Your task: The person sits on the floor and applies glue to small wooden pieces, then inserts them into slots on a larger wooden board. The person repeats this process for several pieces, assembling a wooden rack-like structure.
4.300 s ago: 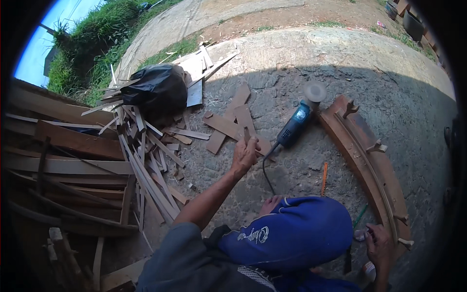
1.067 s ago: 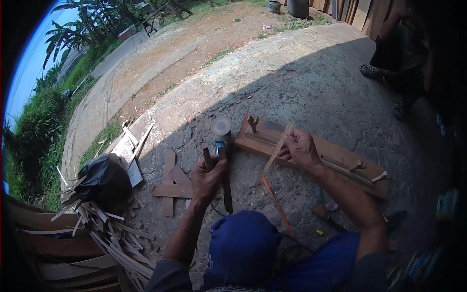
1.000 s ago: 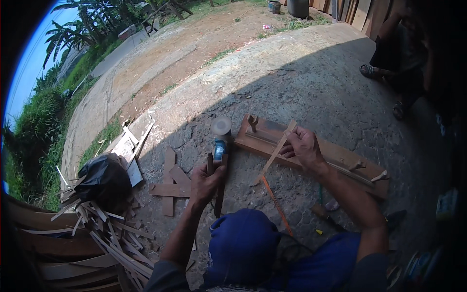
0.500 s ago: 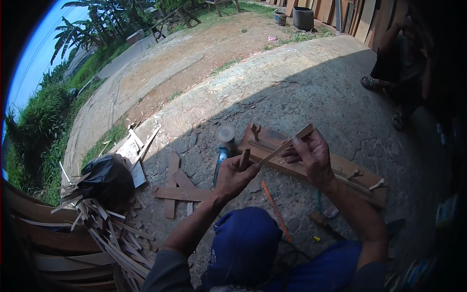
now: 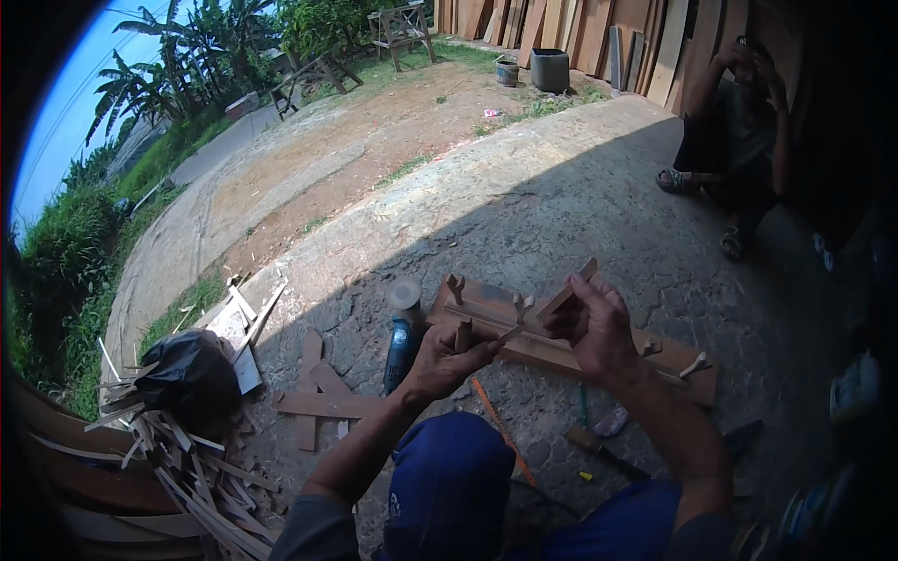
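Note:
My left hand (image 5: 441, 363) is closed round a short brown wooden piece (image 5: 464, 335), whose end sticks up out of the fist. Beside that thumb shows a thin pale tip (image 5: 510, 334); whether it belongs to the strip in my other hand cannot be made out. A narrow, flat wooden strip (image 5: 564, 298) slants down toward the left hand, pinched between thumb and fingers of my right hand (image 5: 603, 335). Below and behind both hands a long brown board (image 5: 486, 348) lies on the ground, with a lighter rail and several small forked wooden pegs (image 5: 694, 364) along it.
Left of the board lies a blue power tool (image 5: 399, 351) with a round disc. Crossed wood offcuts (image 5: 323, 405), a black bag (image 5: 194, 379) and a heap of thin strips (image 5: 192, 472) are further left. An orange strip (image 5: 500, 425) is nearby. Another person (image 5: 734, 140) crouches at the far right.
The view has shifted, so the board and tool sit lower and further left. The strip's lower end and the pale tip beside my left thumb now appear apart.

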`<control>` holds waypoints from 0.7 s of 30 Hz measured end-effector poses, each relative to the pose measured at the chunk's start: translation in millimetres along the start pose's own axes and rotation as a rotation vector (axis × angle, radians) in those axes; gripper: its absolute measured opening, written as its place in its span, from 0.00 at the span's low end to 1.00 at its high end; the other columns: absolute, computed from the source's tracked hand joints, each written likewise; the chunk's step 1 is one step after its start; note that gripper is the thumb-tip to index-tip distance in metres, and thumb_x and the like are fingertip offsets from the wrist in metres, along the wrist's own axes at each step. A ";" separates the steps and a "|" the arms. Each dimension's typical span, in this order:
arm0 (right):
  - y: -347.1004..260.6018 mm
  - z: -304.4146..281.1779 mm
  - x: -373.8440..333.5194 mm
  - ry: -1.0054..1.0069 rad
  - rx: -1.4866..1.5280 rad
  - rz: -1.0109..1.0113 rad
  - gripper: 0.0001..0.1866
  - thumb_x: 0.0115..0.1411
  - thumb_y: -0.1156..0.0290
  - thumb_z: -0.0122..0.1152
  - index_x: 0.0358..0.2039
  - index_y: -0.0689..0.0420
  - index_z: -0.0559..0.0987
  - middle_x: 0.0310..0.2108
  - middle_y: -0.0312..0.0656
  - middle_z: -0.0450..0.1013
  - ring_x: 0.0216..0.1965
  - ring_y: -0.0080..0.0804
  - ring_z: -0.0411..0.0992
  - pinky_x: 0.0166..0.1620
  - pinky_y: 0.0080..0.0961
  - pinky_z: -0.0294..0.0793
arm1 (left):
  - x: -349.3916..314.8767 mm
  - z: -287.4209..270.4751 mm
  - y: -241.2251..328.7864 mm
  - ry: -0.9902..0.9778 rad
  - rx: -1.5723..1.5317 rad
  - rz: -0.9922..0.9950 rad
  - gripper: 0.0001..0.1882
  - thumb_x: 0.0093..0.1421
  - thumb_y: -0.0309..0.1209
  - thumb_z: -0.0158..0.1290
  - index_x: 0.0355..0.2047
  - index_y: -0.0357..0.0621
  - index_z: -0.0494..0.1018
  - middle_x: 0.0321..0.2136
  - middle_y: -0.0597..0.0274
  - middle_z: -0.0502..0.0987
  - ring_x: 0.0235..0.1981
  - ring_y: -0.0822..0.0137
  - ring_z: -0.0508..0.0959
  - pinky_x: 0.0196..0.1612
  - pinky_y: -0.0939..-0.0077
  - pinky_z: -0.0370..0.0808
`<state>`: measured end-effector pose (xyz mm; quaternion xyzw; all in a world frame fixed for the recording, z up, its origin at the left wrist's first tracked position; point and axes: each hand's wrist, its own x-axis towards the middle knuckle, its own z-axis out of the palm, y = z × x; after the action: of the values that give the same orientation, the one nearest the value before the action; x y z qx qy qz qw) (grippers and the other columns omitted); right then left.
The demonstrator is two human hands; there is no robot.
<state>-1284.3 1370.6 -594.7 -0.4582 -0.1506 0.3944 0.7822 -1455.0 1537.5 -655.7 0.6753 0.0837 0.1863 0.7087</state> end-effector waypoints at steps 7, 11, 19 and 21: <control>-32.4 -32.5 -24.1 -0.121 -0.518 -0.376 0.15 0.72 0.63 0.54 0.49 0.61 0.77 0.35 0.36 0.76 0.29 0.19 0.76 0.35 0.19 0.79 | 10.6 9.9 30.8 -0.195 0.206 -0.122 0.18 0.69 0.38 0.56 0.51 0.37 0.76 0.38 0.60 0.82 0.40 0.71 0.80 0.43 0.72 0.76; -50.0 -19.9 -67.3 -0.224 -0.807 -0.485 0.17 0.69 0.72 0.52 0.55 0.66 0.74 0.49 0.48 0.78 0.46 0.33 0.80 0.51 0.28 0.81 | 12.2 14.3 44.4 -0.128 0.632 0.101 0.24 0.71 0.43 0.50 0.58 0.37 0.66 0.40 0.49 0.81 0.44 0.55 0.81 0.49 0.59 0.75; -90.0 -48.4 -105.1 -0.352 -0.521 -0.307 0.19 0.73 0.68 0.51 0.59 0.66 0.69 0.53 0.56 0.75 0.51 0.39 0.79 0.52 0.35 0.81 | 27.3 62.0 90.8 -0.156 0.699 0.147 0.12 0.66 0.30 0.56 0.45 0.42 0.67 0.32 0.52 0.74 0.34 0.55 0.77 0.38 0.60 0.73; -86.2 -52.8 -108.5 -0.259 -0.624 -0.287 0.16 0.73 0.70 0.51 0.56 0.64 0.70 0.51 0.55 0.76 0.50 0.35 0.79 0.52 0.33 0.81 | 29.4 75.9 92.8 -0.128 0.677 0.183 0.11 0.63 0.29 0.59 0.42 0.41 0.70 0.30 0.54 0.74 0.33 0.57 0.78 0.37 0.62 0.74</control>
<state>-1281.3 1233.9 -537.3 -0.5952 -0.4242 0.2705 0.6266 -1414.0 1480.0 -554.5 0.8869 0.0352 0.1680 0.4288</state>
